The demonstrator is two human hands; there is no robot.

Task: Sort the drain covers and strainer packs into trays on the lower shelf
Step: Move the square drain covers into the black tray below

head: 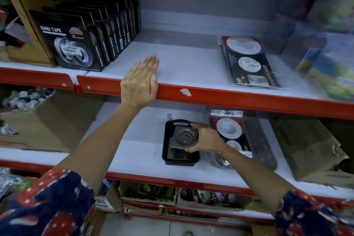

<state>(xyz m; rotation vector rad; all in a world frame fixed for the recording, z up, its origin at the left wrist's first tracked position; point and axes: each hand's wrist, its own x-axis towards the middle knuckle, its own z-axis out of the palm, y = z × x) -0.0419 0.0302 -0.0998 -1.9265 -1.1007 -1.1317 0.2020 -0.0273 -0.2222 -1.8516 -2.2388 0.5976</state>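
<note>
Drain cover [185,136] held over black tray [168,156].
Right hand [206,139] gripped it from tray's right; left hand [139,82] lay flat, empty, above.

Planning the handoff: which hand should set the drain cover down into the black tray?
Right: the right hand already grips the drain cover over the black tray; the left hand rests flat on the upper shelf.

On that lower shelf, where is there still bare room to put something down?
Bare shelf lies left of the black tray, running to the cardboard box, and in front of it. It is crowded to the right: the right hand holds a drain cover, beside the strainer pack.
</note>
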